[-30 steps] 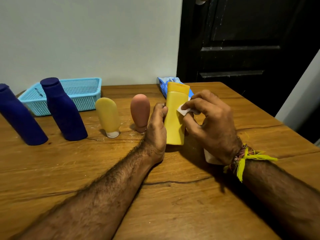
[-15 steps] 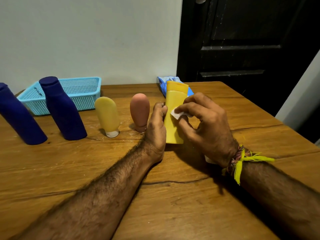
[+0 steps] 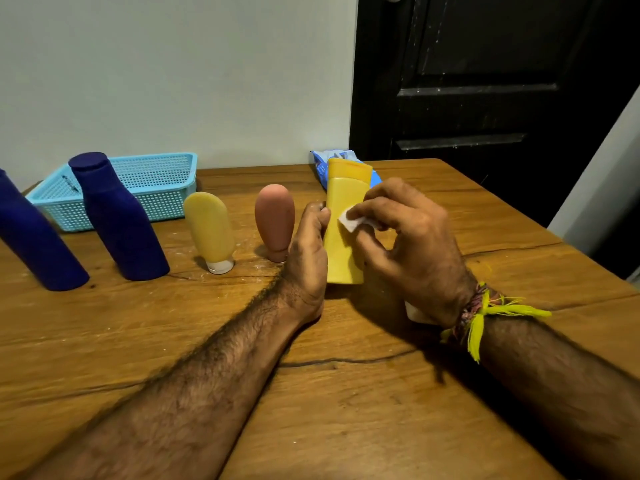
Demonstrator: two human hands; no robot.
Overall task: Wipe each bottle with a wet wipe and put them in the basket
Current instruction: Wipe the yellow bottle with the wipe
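- Five bottles are visible, and all five stand on the wooden table [image 3: 311, 403]; I see none of them in the basket, so the task looks to be at its first bottle.
- Nearest is the tall yellow bottle [image 3: 341, 244], upright on the table between the two hands, its cap at the top.
- On its left side the left hand [image 3: 306, 258] grips it, with the thumb up along the edge, and keeps it steady.
- On the front of this bottle the right hand [image 3: 408, 244] pinches a small white wet wipe [image 3: 351, 221] with curled fingers and presses it on the upper half of the bottle; I judge that the wiping is in progress.
- Something white shows under the right wrist, perhaps more of the wipe; I cannot tell.
- Further left, four bottles wait apart from the hands: a pink tube [image 3: 275, 221] and a pale yellow tube [image 3: 209, 230], both standing on their caps, then two dark blue bottles [image 3: 117, 220] [image 3: 34, 244].
- Behind the tall bottle lies a blue wipe packet [image 3: 323, 164], partly hidden.
- Farthest, by the wall at the left, the light blue basket [image 3: 162, 188] holds no bottle; a small dark thing lies inside, too small to name.
- What is left, in my judgement: to finish this bottle, put it in the basket, then do the other four.
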